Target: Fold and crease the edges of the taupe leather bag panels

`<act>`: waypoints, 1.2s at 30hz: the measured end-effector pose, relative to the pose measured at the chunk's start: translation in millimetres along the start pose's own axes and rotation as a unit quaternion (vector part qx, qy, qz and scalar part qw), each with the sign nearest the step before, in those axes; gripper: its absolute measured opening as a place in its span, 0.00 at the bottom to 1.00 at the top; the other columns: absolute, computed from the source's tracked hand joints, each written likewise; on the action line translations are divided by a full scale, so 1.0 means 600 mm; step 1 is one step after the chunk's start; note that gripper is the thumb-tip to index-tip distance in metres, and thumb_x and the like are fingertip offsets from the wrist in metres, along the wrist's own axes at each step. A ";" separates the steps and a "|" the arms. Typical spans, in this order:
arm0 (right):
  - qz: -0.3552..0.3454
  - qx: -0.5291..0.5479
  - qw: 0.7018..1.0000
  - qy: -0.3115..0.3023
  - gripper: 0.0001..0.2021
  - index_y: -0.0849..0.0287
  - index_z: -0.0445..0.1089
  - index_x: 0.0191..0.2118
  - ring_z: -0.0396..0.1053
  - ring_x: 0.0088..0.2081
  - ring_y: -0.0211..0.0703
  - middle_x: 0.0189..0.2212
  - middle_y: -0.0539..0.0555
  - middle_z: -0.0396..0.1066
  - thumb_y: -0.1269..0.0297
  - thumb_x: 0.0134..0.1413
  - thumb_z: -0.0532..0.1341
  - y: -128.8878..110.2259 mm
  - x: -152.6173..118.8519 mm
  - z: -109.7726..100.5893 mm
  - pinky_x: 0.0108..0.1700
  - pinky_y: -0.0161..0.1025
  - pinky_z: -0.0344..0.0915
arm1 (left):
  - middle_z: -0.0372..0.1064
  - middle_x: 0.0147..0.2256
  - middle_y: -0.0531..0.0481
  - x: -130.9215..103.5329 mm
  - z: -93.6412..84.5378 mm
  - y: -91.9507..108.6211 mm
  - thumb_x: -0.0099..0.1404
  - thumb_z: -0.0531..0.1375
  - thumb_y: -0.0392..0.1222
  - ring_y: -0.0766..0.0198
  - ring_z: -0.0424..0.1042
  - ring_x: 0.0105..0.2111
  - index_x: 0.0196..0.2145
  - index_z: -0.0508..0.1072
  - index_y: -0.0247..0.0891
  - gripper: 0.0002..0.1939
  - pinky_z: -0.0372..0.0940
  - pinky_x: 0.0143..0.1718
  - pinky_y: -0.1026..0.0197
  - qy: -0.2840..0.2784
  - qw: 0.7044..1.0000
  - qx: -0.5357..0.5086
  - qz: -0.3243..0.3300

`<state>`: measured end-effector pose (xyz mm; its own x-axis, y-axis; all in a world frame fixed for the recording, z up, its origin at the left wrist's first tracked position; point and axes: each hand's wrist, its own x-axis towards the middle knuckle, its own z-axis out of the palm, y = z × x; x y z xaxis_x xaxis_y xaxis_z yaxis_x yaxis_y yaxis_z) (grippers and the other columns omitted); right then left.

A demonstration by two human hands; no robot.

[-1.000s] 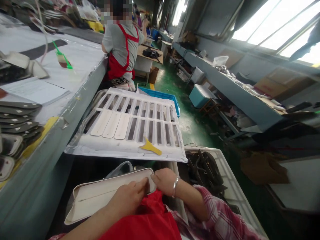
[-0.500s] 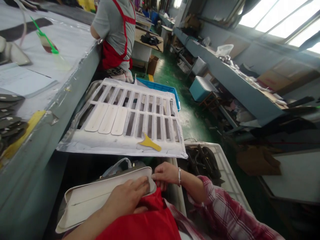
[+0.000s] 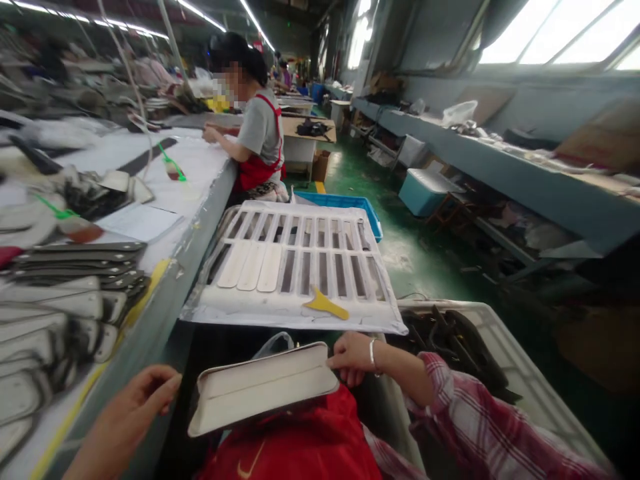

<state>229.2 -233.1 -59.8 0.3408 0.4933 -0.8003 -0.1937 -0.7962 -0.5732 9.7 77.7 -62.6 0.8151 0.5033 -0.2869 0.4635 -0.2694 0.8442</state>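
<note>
What looks like a handbag [image 3: 265, 387], its long cream-coloured panel with rounded corners and a lengthwise seam facing up, lies tilted on the red apron [image 3: 300, 440]. My right hand [image 3: 353, 357], with a bracelet on the wrist, pinches the right end of that panel. A loop of clear plastic [image 3: 277, 343] shows behind it. To the left, apart from the bag, my left hand [image 3: 140, 407] is in the air by the table edge, thumb stretched out and fingers loosely bent, with nothing visible in it.
Ahead stands a white slotted rack [image 3: 300, 267] bearing cream strips [image 3: 250, 267] and a yellow spreader [image 3: 327, 305]. Stacked straps and pieces [image 3: 55, 333] cover the left table. A white crate [image 3: 505, 340] with dark bags is at right. A co-worker [image 3: 260, 133] works beyond.
My left hand has left the cream panel and moved left toward the table. My right hand keeps its grip on the panel's end. The view has tilted up and turned left.
</note>
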 end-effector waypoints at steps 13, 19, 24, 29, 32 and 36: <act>0.043 -0.068 0.997 0.005 0.13 0.63 0.59 0.22 0.64 0.13 0.34 0.15 0.49 0.66 0.62 0.52 0.57 -0.029 0.009 -0.002 0.14 0.28 0.61 | 0.58 0.19 0.59 0.014 0.026 -0.031 0.56 0.57 0.52 0.71 0.60 0.18 0.25 0.53 0.39 0.18 0.58 0.18 0.69 -0.191 0.962 -0.174 -0.088; 0.015 -0.028 0.998 -0.045 0.16 0.62 0.59 0.21 0.62 0.13 0.32 0.14 0.47 0.65 0.54 0.44 0.62 -0.018 0.014 -0.018 0.16 0.28 0.61 | 0.56 0.20 0.60 0.027 0.006 -0.027 0.59 0.53 0.54 0.70 0.59 0.20 0.24 0.54 0.39 0.17 0.57 0.20 0.68 -0.234 0.967 -0.084 -0.055; -0.132 -0.140 0.979 0.067 0.14 0.61 0.65 0.32 0.68 0.24 0.37 0.25 0.51 0.70 0.56 0.43 0.62 -0.008 0.003 -0.022 0.27 0.34 0.66 | 0.69 0.39 0.51 0.057 0.010 0.032 0.53 0.60 0.50 0.59 0.67 0.40 0.40 0.67 0.40 0.18 0.61 0.41 0.61 -0.202 0.965 0.134 0.102; -0.384 -0.331 0.835 0.214 0.12 0.58 0.68 0.39 0.67 0.37 0.41 0.35 0.55 0.70 0.58 0.53 0.56 -0.019 0.001 -0.003 0.40 0.37 0.64 | 0.68 0.47 0.51 0.079 0.128 0.139 0.58 0.55 0.46 0.60 0.66 0.46 0.49 0.66 0.42 0.21 0.58 0.48 0.62 -0.253 0.918 0.162 0.257; -0.429 -0.412 0.774 0.217 0.14 0.58 0.69 0.38 0.66 0.33 0.39 0.29 0.54 0.69 0.58 0.59 0.49 -0.015 0.011 0.009 0.35 0.34 0.62 | 0.73 0.40 0.53 0.090 0.190 0.166 0.60 0.53 0.43 0.62 0.69 0.40 0.41 0.73 0.42 0.14 0.60 0.43 0.65 -0.318 0.881 0.187 0.297; -0.446 -0.416 0.763 0.215 0.18 0.59 0.71 0.37 0.66 0.32 0.38 0.28 0.55 0.70 0.59 0.61 0.46 -0.008 0.018 0.007 0.35 0.33 0.61 | 0.74 0.38 0.54 0.098 0.211 0.164 0.62 0.51 0.42 0.64 0.70 0.38 0.41 0.74 0.43 0.14 0.60 0.41 0.67 -0.340 0.875 0.181 0.294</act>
<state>229.9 -222.1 -66.5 0.3008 0.9506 0.0769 0.8811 -0.2461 -0.4039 147.1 -23.3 -53.5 0.9104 -0.3821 -0.1586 -0.1264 -0.6219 0.7728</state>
